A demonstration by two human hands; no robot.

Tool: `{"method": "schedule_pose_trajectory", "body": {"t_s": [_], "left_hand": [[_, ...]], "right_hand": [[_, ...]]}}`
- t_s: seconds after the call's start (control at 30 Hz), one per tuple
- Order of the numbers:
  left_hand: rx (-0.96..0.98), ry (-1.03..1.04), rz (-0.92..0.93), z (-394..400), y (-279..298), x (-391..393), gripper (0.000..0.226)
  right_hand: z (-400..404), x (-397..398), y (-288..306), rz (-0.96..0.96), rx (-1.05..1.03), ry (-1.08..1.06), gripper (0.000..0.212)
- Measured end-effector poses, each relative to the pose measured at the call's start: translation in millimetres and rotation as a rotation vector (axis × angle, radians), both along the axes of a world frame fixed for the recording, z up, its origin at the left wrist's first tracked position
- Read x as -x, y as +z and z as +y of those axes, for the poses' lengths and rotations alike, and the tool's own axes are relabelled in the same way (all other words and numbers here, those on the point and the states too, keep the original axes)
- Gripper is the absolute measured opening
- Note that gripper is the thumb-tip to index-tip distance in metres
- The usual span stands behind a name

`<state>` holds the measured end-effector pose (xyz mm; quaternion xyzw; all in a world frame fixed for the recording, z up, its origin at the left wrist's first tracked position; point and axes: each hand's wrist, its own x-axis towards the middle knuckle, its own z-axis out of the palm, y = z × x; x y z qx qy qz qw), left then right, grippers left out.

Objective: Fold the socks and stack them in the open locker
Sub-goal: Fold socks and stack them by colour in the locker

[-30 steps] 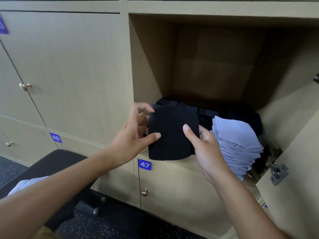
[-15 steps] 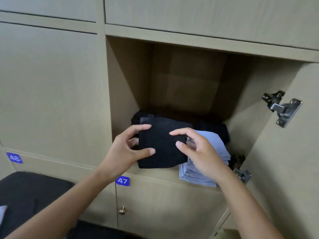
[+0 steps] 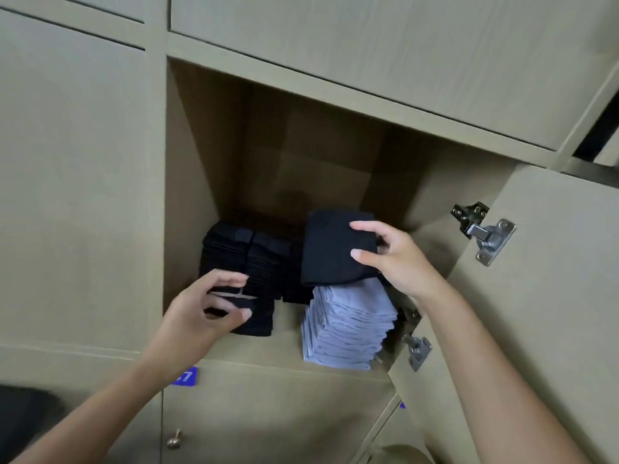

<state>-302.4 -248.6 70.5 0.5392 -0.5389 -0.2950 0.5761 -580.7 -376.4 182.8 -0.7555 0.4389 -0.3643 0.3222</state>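
Black folded sock (image 3: 338, 249): pinched by the right hand (image 3: 400, 262), thumb on top and fingers curled round its right edge, held above the pale blue stack inside the open beige wooden locker (image 3: 187, 182).
Left hand (image 3: 204, 313): grip apart, fingers loosely spread at the front of the black folded sock stack (image 3: 248, 269) on the locker's left side; whether it touches the stack I cannot tell.
Pale blue folded sock stack (image 3: 348, 326): at the front right of the locker floor, just beside the black stacks.
Locker door (image 3: 536, 296): swung open at right, silver metal hinge (image 3: 485, 236) showing.
Blue number label (image 3: 186, 376): below the locker, partly hidden by the left wrist.
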Motion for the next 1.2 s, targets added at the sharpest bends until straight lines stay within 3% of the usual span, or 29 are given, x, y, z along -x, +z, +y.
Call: {"method": "schedule_pose_trajectory", "body": {"t_s": [0.13,0.4,1.0,1.2], "left_hand": [[-0.024,-0.023,-0.091,0,-9,-5,0.041],[0.001,-0.050,-0.194,3,-16,-7,0.039],[-0.004,-0.042,-0.196,7,-26,-14,0.036],[-0.013,-0.063,-0.213,8,-27,-16,0.034]], "right_hand": [[-26,7,7,0.038,0.022,-0.089,0.042],[-74,13,10,-0.067,0.002,-0.384,0.042],[-125,10,-10,0.169,-0.276,-0.399,0.047],[-132,14,-19,0.423,-0.227,-0.425,0.046]]}}
